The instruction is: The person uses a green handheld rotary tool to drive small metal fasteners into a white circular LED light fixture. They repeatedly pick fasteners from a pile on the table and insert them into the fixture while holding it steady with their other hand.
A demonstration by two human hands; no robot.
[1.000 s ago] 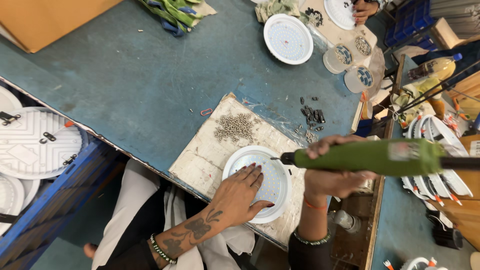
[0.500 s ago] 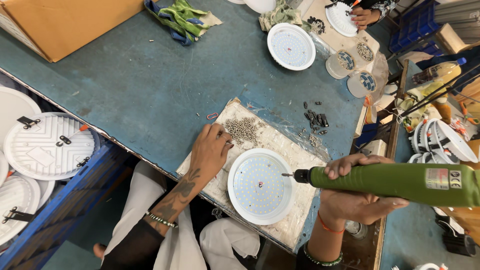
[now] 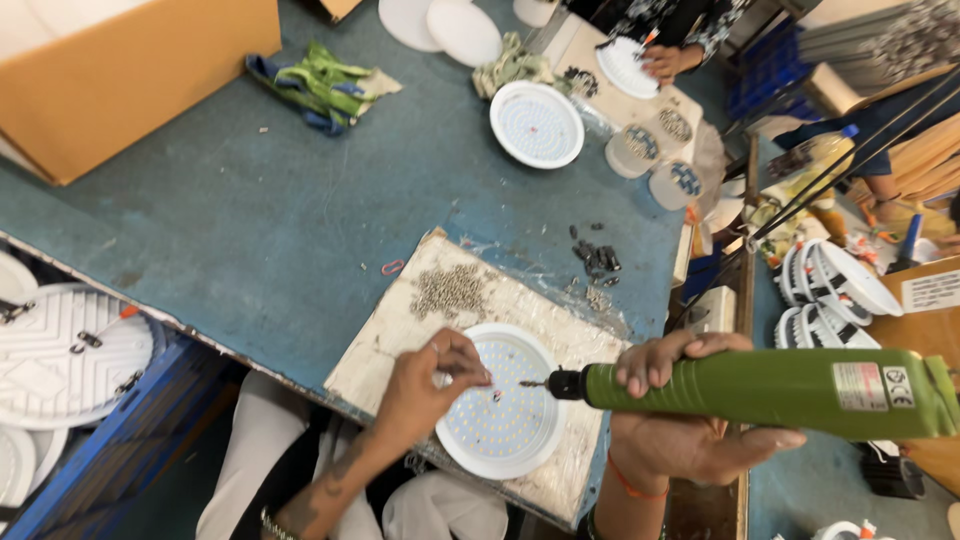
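Fingers (image 3: 470, 368) of the left hand (image 3: 425, 385) are pinching narrow over the round white LED panel (image 3: 500, 420), tips touching its face near the panel's upper left; something tiny may be sitting between them, too small to tell. Right hand (image 3: 680, 420) is wrapping the green electric screwdriver (image 3: 770, 392), fingers curled over the top of the body, palm under it, holding it roughly level. Its bit (image 3: 535, 383) is pointing left, tip hovering over the panel just beside the left fingertips; cannot tell whether it is touching.

LED panel is lying flat on a worn wooden board (image 3: 400, 345), which is sitting at the near edge of the blue tabletop (image 3: 250, 220), toward the near right corner. Pile of small screws (image 3: 450, 290) is lying on the board's far half, just beyond the panel. Loose dark clips (image 3: 597, 258) are scattered on the tabletop past the board's far right corner. Small red loop (image 3: 392, 267) is lying just off the board's far left corner.

Second LED panel (image 3: 537, 124) is lying flat near the far right edge of the tabletop. Green and blue cloth bundle (image 3: 325, 85) is lying toward the far middle. Cardboard box (image 3: 130, 70) is occupying the far left corner. Another person's hand (image 3: 668, 62) is resting on a white disc (image 3: 625, 68) at the far right edge. White round housings (image 3: 60, 350) are stacked below the tabletop's near left edge, more housings (image 3: 830, 290) standing on edge off the right side.
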